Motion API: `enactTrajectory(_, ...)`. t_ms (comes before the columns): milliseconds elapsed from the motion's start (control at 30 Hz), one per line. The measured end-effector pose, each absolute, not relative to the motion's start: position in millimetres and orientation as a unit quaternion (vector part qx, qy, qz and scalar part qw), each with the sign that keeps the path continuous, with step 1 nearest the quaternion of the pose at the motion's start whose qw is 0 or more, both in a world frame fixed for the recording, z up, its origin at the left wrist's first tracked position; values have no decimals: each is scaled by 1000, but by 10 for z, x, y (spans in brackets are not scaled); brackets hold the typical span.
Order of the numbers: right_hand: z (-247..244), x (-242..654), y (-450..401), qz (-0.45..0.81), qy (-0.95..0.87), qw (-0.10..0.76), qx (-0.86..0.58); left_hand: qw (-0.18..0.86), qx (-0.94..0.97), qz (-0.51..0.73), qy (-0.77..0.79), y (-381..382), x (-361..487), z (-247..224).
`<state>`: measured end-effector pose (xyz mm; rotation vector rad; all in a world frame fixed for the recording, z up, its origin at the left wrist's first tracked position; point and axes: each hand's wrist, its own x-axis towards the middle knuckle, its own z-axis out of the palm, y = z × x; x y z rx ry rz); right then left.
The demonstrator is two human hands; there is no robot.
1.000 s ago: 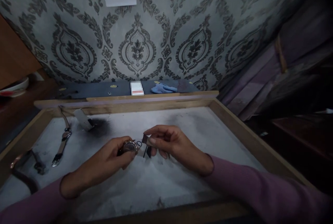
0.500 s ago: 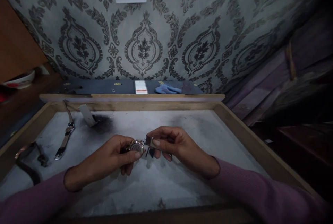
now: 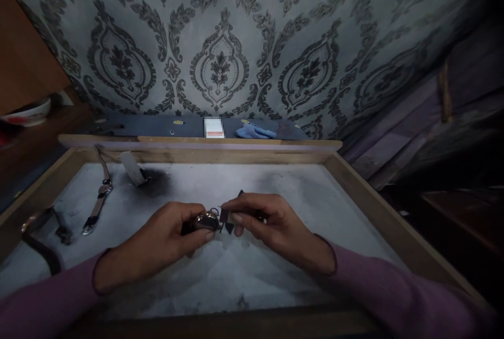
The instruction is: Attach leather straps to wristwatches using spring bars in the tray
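Note:
My left hand (image 3: 167, 231) is closed around the side of a round gold-rimmed watch (image 3: 207, 221), thumb along its lower edge. The watch is tilted, so its face looks dark. Close to the watch's right side, my right hand (image 3: 275, 218) pinches a small dark flat piece (image 3: 224, 215) between thumb and fingers. Thin dark strips show just below that piece, and a dark tip sticks up behind the fingers. Whether the piece touches the watch I cannot tell. Both hands are above the white surface (image 3: 220, 286) of a wood-framed tray.
A strapped wristwatch (image 3: 101, 200) lies at the left, with a curved dark strap (image 3: 41, 250) nearer me. Beside a black smudge stands a pale flat piece (image 3: 133, 168). Beyond the raised wooden edge (image 3: 236, 144) are a blue cloth (image 3: 255, 130) and a white box (image 3: 213, 127).
The watch has tipped in my left hand, its face turning from visible to dark. My right fingers have shifted on the dark piece, and a dark tip now shows above them. The view moved slightly.

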<state>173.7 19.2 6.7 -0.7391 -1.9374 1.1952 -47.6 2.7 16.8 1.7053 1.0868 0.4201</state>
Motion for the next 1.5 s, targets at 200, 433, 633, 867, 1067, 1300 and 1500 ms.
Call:
enactTrajectory(200,109,1760,183,356,-815,362,-278,376,788,145,465,7,-464,197)
enactTrajectory(433,119,1757,172,328,-833,352,-272,328,810,139,466,10,-464,205)
enactTrajectory(633,115,1754,168,312,-842,354,-262,328,808,135,470,-1,-479,179)
enactTrajectory(867,94,1769,166,288,-855,350,-254,331,807,138,469,3,-469,189)
enactTrajectory(1067,94,1770,160,275,-860,348,-252,330,807,137,471,14,-468,192)
enactTrajectory(1300,94,1765,160,266,-867,347,-239,340,801,134,475,13,-464,190)
enactTrajectory(1500,97,1773,154,267,-870,336,-243,339,801,139,473,6,-465,190)
